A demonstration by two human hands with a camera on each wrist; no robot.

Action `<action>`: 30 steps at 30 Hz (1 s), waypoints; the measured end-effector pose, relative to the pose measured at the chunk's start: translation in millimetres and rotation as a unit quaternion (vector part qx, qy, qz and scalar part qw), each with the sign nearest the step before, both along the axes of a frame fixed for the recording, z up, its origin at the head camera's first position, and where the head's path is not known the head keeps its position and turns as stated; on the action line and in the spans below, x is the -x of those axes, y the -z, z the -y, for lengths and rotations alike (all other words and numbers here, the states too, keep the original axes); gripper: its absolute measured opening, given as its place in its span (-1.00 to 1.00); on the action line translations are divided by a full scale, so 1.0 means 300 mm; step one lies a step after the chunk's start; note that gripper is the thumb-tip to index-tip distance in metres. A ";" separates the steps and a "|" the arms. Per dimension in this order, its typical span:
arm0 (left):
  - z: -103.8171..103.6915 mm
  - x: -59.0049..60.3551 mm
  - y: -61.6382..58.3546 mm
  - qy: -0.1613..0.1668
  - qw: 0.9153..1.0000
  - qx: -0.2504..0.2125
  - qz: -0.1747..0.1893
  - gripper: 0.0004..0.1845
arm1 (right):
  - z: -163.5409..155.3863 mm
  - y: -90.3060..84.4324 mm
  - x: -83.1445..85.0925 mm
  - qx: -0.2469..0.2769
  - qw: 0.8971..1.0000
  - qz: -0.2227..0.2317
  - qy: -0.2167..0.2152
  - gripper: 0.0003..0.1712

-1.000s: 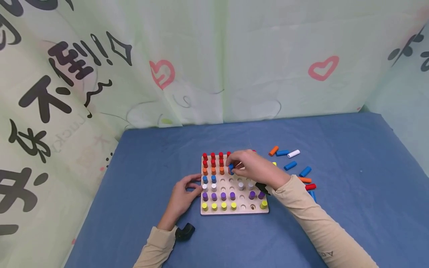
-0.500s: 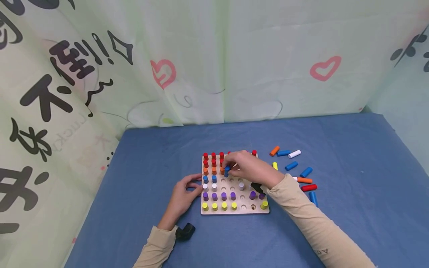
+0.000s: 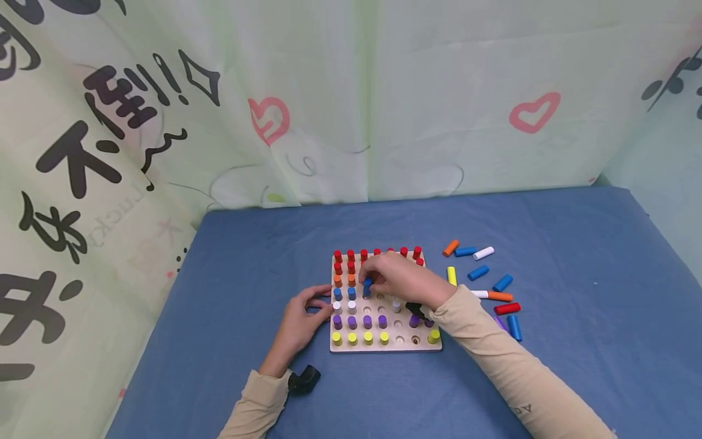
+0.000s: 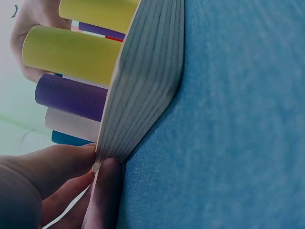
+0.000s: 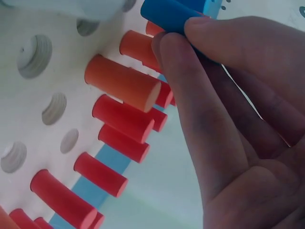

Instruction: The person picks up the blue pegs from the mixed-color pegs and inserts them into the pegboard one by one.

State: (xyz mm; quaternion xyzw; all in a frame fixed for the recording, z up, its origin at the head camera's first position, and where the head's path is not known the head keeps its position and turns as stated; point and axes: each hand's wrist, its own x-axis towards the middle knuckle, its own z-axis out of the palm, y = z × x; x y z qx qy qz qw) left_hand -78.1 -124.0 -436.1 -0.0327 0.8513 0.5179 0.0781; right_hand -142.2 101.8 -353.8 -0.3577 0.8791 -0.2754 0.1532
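A pale wooden pegboard point(image 3: 392, 347) lies on the table, with rows of red, orange, blue, white, purple and yellow pegs standing in it. My left hand point(image 3: 298, 317) holds the board's left edge; in the left wrist view the thumb point(image 4: 62, 162) and a finger point(image 4: 108, 191) pinch that edge. Over the blue row, my right hand point(image 3: 403, 277) pinches a blue peg point(image 3: 367, 287) between thumb and fingertips. The peg stands almost upright, its lower end at a hole next to two blue pegs point(image 3: 352, 294). Part of the board is hidden under the right hand.
Right of the board lie loose pegs, among them an orange peg point(image 3: 451, 247), a white peg point(image 3: 484, 253), a yellow peg point(image 3: 451, 275), a red peg point(image 3: 507, 308) and several blue pegs point(image 3: 502, 283). A curtain point(image 3: 329, 122) hangs behind the blue-covered table point(image 3: 247, 256).
My right hand has moved left and down with the blue peg, from above the orange row to a hole in the blue row. The left hand keeps its place at the board's edge.
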 end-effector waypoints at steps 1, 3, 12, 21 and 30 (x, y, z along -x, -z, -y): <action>0.000 -0.001 -0.001 0.001 1.000 -0.001 0.000 -0.58 | 0.003 0.002 -0.001 -0.003 1.000 0.002 0.000 -0.80; 0.000 -0.001 -0.002 0.001 1.000 -0.003 0.000 -0.59 | 0.007 0.006 -0.002 -0.007 1.000 0.003 -0.003 -0.80; 0.002 -0.005 -0.003 0.004 1.000 -0.003 0.002 -0.58 | 0.018 0.000 -0.011 -0.017 1.000 0.010 -0.007 -0.83; 0.002 -0.006 -0.006 0.004 1.000 0.001 0.002 -0.59 | 0.023 0.001 -0.007 -0.037 0.999 -0.007 -0.012 -0.80; 0.001 -0.003 -0.006 0.004 1.000 0.005 0.006 -0.58 | 0.018 0.004 -0.005 -0.040 0.999 -0.015 -0.019 -0.79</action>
